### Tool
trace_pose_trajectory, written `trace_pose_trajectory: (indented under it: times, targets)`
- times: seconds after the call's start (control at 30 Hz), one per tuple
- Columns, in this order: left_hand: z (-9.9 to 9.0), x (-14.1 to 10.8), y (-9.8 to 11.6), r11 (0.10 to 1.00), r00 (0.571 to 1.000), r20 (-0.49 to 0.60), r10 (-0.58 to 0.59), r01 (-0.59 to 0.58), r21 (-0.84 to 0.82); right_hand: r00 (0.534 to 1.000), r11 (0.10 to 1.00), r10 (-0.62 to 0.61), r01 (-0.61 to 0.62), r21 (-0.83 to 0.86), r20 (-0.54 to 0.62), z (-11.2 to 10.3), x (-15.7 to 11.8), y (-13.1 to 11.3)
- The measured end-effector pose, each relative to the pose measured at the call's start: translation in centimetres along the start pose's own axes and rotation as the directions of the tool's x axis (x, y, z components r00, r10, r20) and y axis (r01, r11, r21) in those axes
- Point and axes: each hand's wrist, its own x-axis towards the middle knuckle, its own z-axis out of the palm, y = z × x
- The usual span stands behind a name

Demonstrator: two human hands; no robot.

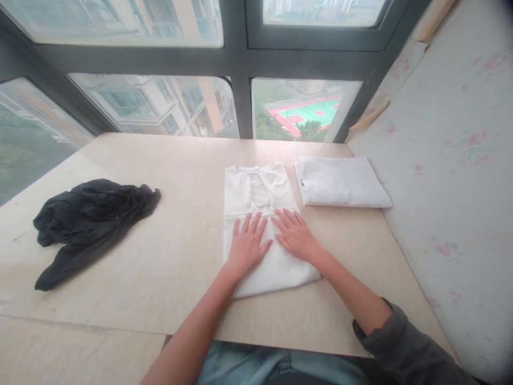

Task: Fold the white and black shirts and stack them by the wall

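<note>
A white shirt (276, 275) lies partly folded on the wooden table, its collar toward the window and a strip of dark print near the chest. My left hand (249, 243) rests flat on the shirt's left half with the fingers spread. Beside it, my right hand (295, 235) presses flat on the right half, fingers also apart. The fingertips of both hands lie near a fold edge that crosses the shirt. Neither hand grips anything.
To the right, close to the flowered wall (449, 176), lies a folded white cloth (340, 182). A crumpled black garment (94, 214) is on the left of the tabletop (180, 256). Dark window frames (240, 107) border the far edge.
</note>
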Motion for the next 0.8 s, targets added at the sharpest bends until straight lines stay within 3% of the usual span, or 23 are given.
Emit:
trace_pose_trajectory:
  times: [0.27, 0.57, 0.8]
  targets:
    - [-0.3, -0.8, 0.3, 1.000, 1.000, 0.003, -0.023, 0.023, 0.012, 1.000, 1.000, 0.004, -0.004, 0.031, 0.006, -0.2, -0.5, -0.2]
    - [-1.4, -4.7, 1.6, 1.000, 1.000, -0.026, 0.004, -0.004, -0.013, 0.999, 0.995, -0.027, 0.029, 0.097, -0.023, -0.7, -3.8, -2.7]
    - [-2.0, -6.5, -0.9, 0.990, 0.988, -0.061, -0.141, 0.142, 0.023, 0.999, 0.994, -0.026, 0.029, 0.109, -0.031, -1.7, -4.5, -2.1]
